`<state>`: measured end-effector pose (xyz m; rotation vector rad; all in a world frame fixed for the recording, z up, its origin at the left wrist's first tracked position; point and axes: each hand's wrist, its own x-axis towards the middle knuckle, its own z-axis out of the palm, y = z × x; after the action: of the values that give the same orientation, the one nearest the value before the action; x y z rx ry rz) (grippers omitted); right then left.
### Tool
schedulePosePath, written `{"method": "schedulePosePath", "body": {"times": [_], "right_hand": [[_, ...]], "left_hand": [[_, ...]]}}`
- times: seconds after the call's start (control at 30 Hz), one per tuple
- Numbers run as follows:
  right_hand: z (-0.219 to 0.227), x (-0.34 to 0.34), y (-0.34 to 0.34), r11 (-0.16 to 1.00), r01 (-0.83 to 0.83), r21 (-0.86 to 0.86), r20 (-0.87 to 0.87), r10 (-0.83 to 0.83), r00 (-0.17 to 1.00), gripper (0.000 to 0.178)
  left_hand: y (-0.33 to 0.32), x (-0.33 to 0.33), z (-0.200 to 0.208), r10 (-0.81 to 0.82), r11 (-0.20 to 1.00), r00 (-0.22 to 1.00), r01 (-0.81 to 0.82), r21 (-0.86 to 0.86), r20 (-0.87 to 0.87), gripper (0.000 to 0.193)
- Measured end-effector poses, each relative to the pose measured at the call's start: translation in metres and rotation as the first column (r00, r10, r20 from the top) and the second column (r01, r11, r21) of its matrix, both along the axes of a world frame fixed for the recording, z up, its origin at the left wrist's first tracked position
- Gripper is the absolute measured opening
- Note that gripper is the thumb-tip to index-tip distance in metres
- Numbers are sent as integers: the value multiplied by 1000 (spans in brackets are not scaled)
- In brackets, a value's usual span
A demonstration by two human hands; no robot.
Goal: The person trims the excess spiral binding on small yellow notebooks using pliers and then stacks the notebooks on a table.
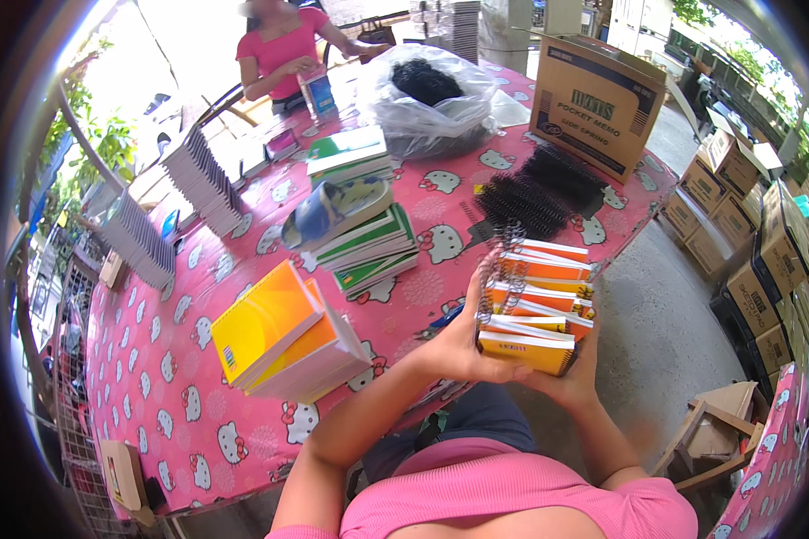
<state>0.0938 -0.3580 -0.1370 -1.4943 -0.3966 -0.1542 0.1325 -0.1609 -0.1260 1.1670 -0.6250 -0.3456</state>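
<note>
Between both my hands is a stack of small spiral notepads [535, 301] with orange and yellow covers, held over the table's right front edge. My left hand [463, 346] grips the stack's left side, by the black wire coils. Around its right side and underneath wraps my right hand [575, 373]. Left of my arm, a pile of yellow and orange pads [283, 337] lies on the pink patterned tablecloth [189, 368]. Beyond the stack are loose black spiral coils [521, 207].
A blue-and-white slipper-like object [337, 214] rests on green pads [373, 256]. Behind are a plastic bag of black coils [431, 108] and a cardboard box [598, 108]. White pad stacks [202, 184] stand left. Across the table is another person [283, 54]; cartons [751, 278] are piled right.
</note>
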Motion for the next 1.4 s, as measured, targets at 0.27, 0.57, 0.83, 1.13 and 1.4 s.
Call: {"method": "schedulePosePath", "body": {"times": [0.27,0.57,0.83,1.13,1.4], "right_hand": [[-59,32,-11,996,73,41,239,-81,968,146],[-41,50,10,975,213,55,530,-210,822,135],[-49,43,16,942,329,-59,343,-291,893,123],[-68,52,18,936,348,-48,372,-307,876,130],[-54,49,19,975,162,154,260,-198,945,139]], "left_hand": [[-7,56,-29,-112,993,994,111,32,9,141],[-20,65,-24,-8,1000,981,6,10,195,143],[-21,64,-30,-64,993,998,61,-101,-25,135],[-22,62,-39,-113,980,993,118,-159,41,132],[-26,64,-30,-129,977,992,129,-169,9,127]]}}
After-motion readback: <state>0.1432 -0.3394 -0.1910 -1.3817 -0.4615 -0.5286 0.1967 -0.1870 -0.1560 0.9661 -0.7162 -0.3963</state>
